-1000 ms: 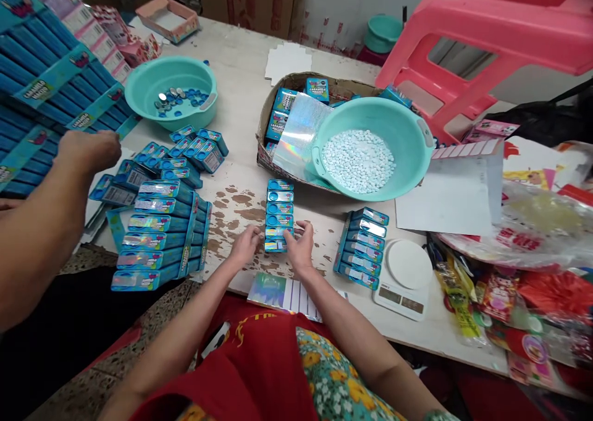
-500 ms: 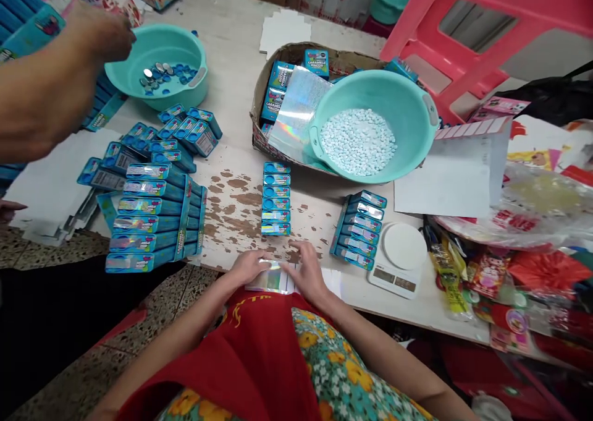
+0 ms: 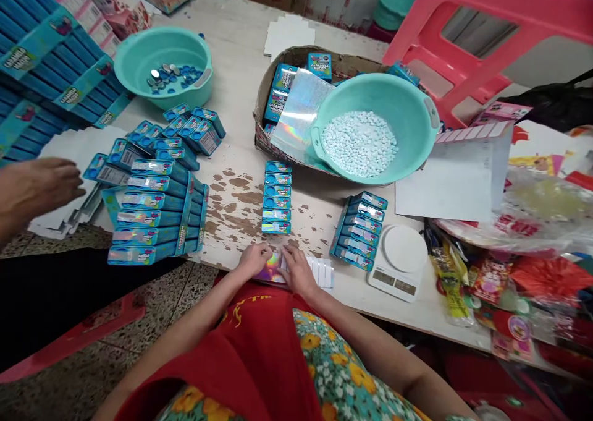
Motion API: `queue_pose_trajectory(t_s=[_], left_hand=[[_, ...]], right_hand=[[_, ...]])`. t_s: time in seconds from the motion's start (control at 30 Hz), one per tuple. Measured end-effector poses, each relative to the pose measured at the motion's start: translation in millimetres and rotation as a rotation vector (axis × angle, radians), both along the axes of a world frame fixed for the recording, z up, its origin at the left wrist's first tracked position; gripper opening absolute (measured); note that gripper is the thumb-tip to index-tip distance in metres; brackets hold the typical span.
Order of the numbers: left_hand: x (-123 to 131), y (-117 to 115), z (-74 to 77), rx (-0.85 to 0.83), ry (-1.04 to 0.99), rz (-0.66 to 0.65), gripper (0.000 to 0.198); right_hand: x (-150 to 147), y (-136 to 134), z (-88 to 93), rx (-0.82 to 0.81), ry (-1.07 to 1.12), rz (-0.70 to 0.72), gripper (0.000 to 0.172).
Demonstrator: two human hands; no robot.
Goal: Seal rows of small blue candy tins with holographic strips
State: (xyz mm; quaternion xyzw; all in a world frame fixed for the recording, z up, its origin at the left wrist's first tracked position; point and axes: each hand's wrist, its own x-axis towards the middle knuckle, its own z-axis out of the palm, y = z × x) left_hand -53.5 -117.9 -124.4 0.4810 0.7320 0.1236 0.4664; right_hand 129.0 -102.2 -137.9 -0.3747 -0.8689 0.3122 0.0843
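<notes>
A shiny holographic sticker sheet (image 3: pixel 322 272) lies at the table's front edge, its right part showing pale strips. My left hand (image 3: pixel 252 260) is closed at the sheet's left side, thumb and fingertips pinched together on it. On the other side, my right hand (image 3: pixel 299 272) holds the sheet between thumb and fingers. Just beyond both hands stands a row of blue candy tins (image 3: pixel 277 202); the nearest two carry shiny strips on top. More blue tins (image 3: pixel 359 230) stand in a group to the right, beside a white kitchen scale (image 3: pixel 399 276).
At left are stacked tins (image 3: pixel 141 218) and a co-worker's hand (image 3: pixel 41 186). A turquoise basin (image 3: pixel 162 93) holds small blue and silver pieces. Another basin (image 3: pixel 417 143), with white candies, rests on a cardboard box (image 3: pixel 262 99). A pink stool (image 3: pixel 458 62) stands behind.
My hands have drawn closer together over the sheet, which now shows more strips at right. The co-worker's hand has moved from above the left basin down to the white cardboard.
</notes>
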Motion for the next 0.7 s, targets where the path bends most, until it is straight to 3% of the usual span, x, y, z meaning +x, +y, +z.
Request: queue_pose_trajectory(t_s=[0.17, 0.27, 0.37, 0.47, 0.6, 0.7], left_hand=[[0, -1, -2.4, -0.042, 0.017, 0.036, 0.018], [1, 0, -3.5, -0.053, 0.018, 0.037, 0.017], [4, 2, -5.3, -0.057, 0.040, 0.038, 0.018], [5, 1, -4.0, -0.037, 0.071, 0.019, 0.019], [-3, -4, 20.4, 0.130, -0.024, 0.041, 0.024], [-11, -6, 58.5, 0.278, -0.383, 0.205, 0.037]], right_hand=[[3, 0, 1.6, -0.018, -0.055, 0.184, 0.053], [4, 2, 9.9, -0.010, -0.021, 0.215, 0.039], [0, 7, 27.8, -0.082, 0.030, 0.095, 0.012], [-7, 18, 59.0, -0.250, 0.159, -0.112, 0.009], [-16, 39, 108.2, -0.504, 0.398, -0.368, 0.015], [-20, 51, 133.0, -0.716, 0.521, -0.414, 0.021]])
